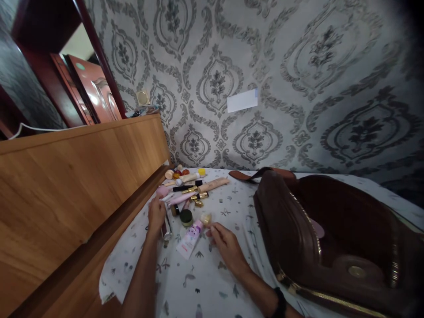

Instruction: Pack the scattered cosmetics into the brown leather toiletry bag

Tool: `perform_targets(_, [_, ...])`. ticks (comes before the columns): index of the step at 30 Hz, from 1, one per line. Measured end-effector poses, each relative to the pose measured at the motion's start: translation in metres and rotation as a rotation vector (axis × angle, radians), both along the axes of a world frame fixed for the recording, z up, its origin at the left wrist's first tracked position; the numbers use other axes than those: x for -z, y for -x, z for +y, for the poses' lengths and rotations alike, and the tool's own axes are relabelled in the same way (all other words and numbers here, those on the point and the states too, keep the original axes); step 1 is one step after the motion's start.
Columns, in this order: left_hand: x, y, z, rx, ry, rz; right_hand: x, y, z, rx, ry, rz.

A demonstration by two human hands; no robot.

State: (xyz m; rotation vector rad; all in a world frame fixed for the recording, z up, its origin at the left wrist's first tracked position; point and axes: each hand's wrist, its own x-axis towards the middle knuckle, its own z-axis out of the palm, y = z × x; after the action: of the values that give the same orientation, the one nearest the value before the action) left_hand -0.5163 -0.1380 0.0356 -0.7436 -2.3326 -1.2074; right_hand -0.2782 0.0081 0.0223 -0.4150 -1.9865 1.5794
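One black band (280, 303) circles a wrist at near right, over a white printed cloth (188, 291). A brown bag (278, 221) gapes on the right, its gold zipper (308, 221) undone. The right hand (230, 247) has its fingertips at a small yellowish item (206, 219); whether they grip it cannot be told. Just left of that hand lies a pink-and-white tube (189, 242). The left hand (157, 215) is beside a dark, silver-ended tube (167, 229), its grip likewise unclear. Beyond sit a dark-lidded jar (186, 217), a pink round piece (162, 191) and a beige tube (213, 184). Farthest stands the patterned wall (218, 57).
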Motion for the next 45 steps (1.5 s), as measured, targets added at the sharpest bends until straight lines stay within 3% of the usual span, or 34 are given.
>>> perform_targets(7, [0.016,0.006,0.008,0.053,0.121,-0.039,0.001,0.000,0.001,-0.002,-0.050,-0.016])
perform_targets(24, [0.011,0.008,0.005,0.001,0.147,0.002,0.002,0.002,0.002,0.004,0.014,-0.016])
perform_targets(28, [0.003,0.000,0.006,0.024,0.183,0.038,0.003,0.003,0.001,0.003,0.049,-0.002])
perform_targets(31, [-0.008,-0.016,0.017,0.099,0.235,0.102,0.003,0.004,0.002,0.000,0.063,0.013])
perform_targets(36, [-0.024,-0.044,0.053,0.344,0.402,0.196,0.004,0.004,0.003,-0.026,0.058,0.015])
perform_targets(40, [-0.022,-0.053,0.079,0.474,0.512,0.214,0.005,0.004,0.003,-0.008,0.037,0.016])
perform_targets(45, [-0.017,-0.053,0.089,0.486,0.537,0.198,0.007,0.006,0.002,0.000,0.013,0.015])
